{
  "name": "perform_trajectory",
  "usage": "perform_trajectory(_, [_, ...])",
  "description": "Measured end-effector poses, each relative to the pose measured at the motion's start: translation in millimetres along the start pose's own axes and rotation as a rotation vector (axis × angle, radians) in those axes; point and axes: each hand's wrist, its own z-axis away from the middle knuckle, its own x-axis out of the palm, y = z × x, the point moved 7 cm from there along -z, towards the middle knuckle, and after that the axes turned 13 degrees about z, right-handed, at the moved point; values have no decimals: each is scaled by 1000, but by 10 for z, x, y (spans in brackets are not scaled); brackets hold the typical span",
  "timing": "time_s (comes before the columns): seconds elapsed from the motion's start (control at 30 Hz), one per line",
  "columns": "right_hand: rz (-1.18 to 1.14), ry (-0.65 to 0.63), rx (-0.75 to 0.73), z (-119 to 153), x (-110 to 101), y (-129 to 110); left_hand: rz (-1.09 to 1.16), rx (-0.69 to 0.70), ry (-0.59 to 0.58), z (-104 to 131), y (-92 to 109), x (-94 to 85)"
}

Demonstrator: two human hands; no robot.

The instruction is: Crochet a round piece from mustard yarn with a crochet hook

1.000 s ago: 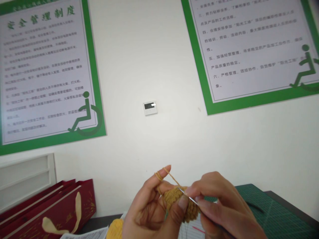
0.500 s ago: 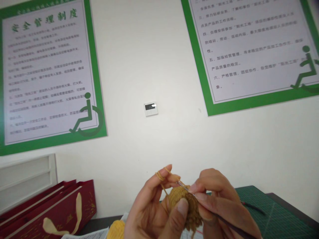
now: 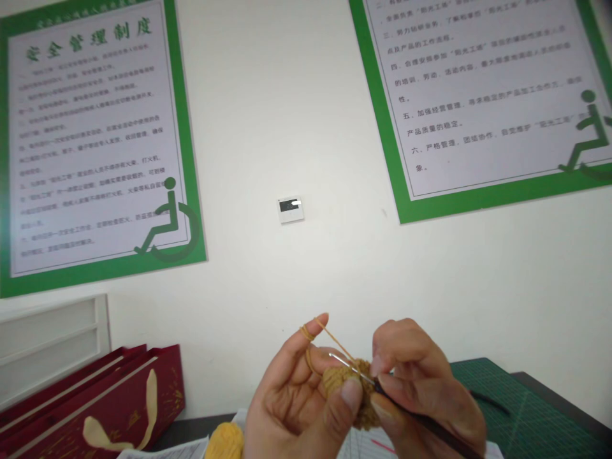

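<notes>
My left hand pinches a small brown crocheted piece between thumb and fingers. Tan yarn is wound round its raised index finger and runs taut down to the piece. In my right hand is a crochet hook with a dark handle, held like a pen. The hook's silver shaft crosses over the top of the piece, its tip pointing up and left beneath the taut strand. Part of the piece is hidden behind my left thumb and right fingers.
A yellow yarn ball lies left of my hands by printed sheets. Dark red gift bags stand further left. At right is a green cutting mat with a dark, thin curved object. Behind is a wall with posters.
The hook has shifted so its silver tip shows clear, left of the piece. The strand from my left index finger is longer and straighter. The crocheted piece has tilted, and my right fingers have risen slightly.
</notes>
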Motion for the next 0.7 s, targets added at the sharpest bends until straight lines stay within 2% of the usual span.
perform_trajectory(0.07, [78,-14,42,-7,-10,16,21,-33,-9,-13,-35,11])
perform_trajectory(0.13, [226,11,-2,1,-33,-26,28,-31,-2,-15,-58,30])
perform_trajectory(0.23, [416,105,-213,52,-46,-187,-15,119,21,12,-10,68])
perform_trajectory(0.27, [431,113,-241,64,-36,-211,-40,190,23,30,20,85])
perform_trajectory(0.33, [399,97,-201,60,-22,-203,-88,284,18,62,59,113])
perform_trajectory(0.43, [287,107,-66,25,-68,-163,-138,299,15,69,74,108])
perform_trajectory(0.53, [109,51,156,-20,-81,-38,-144,263,-3,49,98,75])
perform_trajectory(0.63, [-117,-8,504,-4,-30,195,-114,167,-52,17,89,57])
perform_trajectory(0.7, [-306,-78,756,64,87,331,-95,98,-79,-4,70,51])
